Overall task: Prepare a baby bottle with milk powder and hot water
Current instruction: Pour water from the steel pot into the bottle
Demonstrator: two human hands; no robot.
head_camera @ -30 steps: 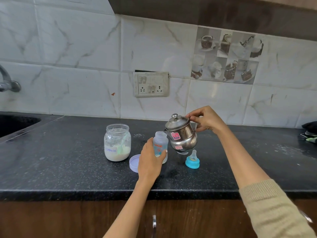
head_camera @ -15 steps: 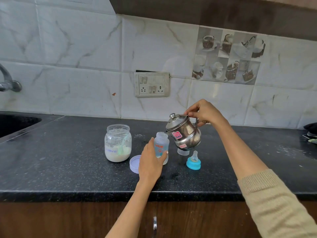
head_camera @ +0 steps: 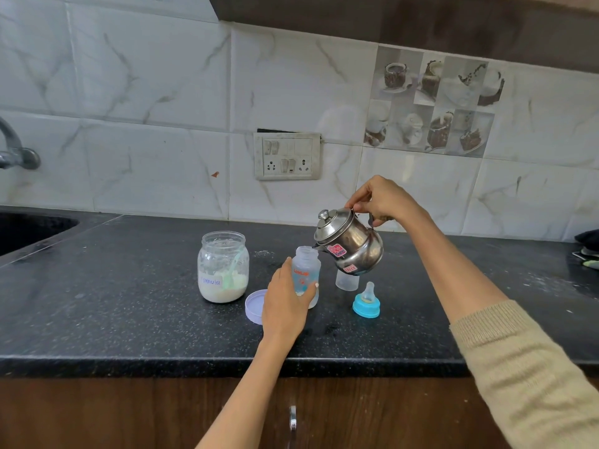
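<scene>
Powder is in the baby bottle [head_camera: 306, 276], gripped by the left hand [head_camera: 285, 301]. The right hand [head_camera: 379, 199] clasps the tilted steel kettle [head_camera: 350, 243], spout at its mouth. Teat cap [head_camera: 366, 303] remains off.

Shiny steel kettle [head_camera: 351, 246]; clear plastic bottle [head_camera: 306, 273]; speckled stone counter [head_camera: 129, 319].

Shiny silver kettle [head_camera: 351, 246] with red stickers, clear baby bottle [head_camera: 306, 273] printed in orange. Black speckled counter [head_camera: 129, 312], blue nipple ring [head_camera: 366, 306], lilac lid [head_camera: 254, 306], white powder in the jar [head_camera: 223, 267], beige knit sleeve [head_camera: 525, 377].
</scene>
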